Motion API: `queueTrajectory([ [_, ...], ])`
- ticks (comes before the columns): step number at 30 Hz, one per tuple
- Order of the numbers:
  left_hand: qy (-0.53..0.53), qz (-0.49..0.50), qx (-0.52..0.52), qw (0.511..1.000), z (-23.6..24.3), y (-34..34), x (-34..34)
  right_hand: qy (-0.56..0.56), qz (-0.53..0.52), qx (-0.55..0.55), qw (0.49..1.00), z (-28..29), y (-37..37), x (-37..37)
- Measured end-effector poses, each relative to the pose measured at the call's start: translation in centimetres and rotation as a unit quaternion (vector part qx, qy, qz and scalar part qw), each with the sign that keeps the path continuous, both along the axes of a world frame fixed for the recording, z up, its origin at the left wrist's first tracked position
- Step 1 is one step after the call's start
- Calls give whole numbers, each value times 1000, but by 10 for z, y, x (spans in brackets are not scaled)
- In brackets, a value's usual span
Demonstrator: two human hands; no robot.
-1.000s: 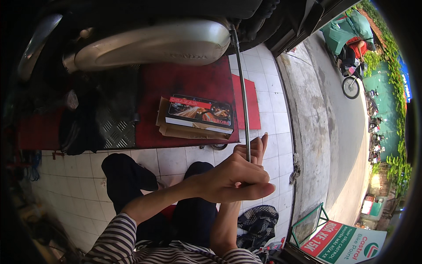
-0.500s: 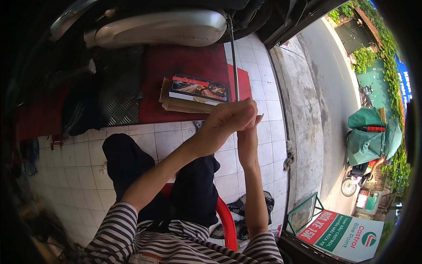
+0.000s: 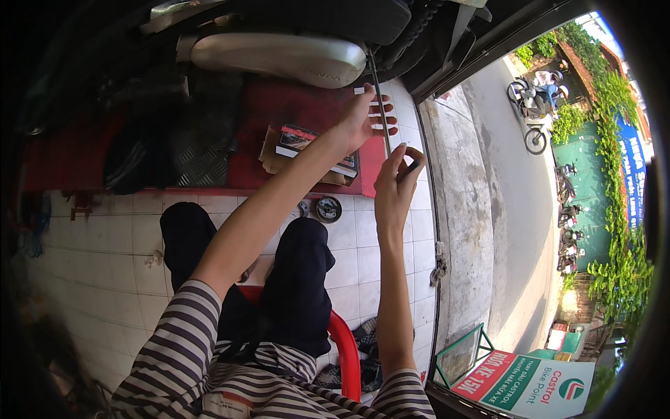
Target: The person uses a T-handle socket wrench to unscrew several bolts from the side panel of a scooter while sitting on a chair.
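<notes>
The right hand (image 3: 396, 185) is at the near end of a long metal bar (image 3: 374, 75), its thumb and fingers curled close together; how firmly they have hold of it I cannot tell. Farther along, the left hand (image 3: 357, 126) is spread wide, the bar passing in front of its fingers, which are not wrapped around it. The bar juts from the dark rear of a motorcycle (image 3: 370, 17), just beside the rounded end of a silver muffler cover (image 3: 279, 59); what its far end meets is lost in shadow.

To handle it well, the right hand probably does best working from the very end, where leverage is greatest, while the left steadies the bar's line. Smooth, even pressure seems better than a jerk, since a poorly seated bar could slip and knock the knuckles. Before any real load, the left fingers likely need to wrap around it.

As for writing, the dark printed box (image 3: 296, 136) on the red bench (image 3: 265, 105) has a red title band, partly hidden by the left forearm (image 3: 279, 195). The muffler cover carries faint raised lettering. Beyond, a red, green and white signboard (image 3: 523, 380) shows bold sideways lettering and a round emblem. Across the street (image 3: 513, 195), a blue banner (image 3: 631, 167) bears white capitals, partly masked by foliage (image 3: 614, 202).
</notes>
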State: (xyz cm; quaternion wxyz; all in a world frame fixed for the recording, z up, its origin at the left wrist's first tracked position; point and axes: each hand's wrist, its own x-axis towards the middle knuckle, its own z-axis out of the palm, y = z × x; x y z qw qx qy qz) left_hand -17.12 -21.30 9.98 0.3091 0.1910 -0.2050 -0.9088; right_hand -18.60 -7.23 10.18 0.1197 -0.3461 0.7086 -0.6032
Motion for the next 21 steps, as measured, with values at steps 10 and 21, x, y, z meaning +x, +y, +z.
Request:
queueTrajectory([
  [10, 57, -61, 50, 995, -16, -28, -20, 245, 74, 105, 961, -9, -2, -15],
  [21, 138, -93, 117, 979, -21, -35, -28, 240, 122, 176, 947, 20, 1, -24],
])
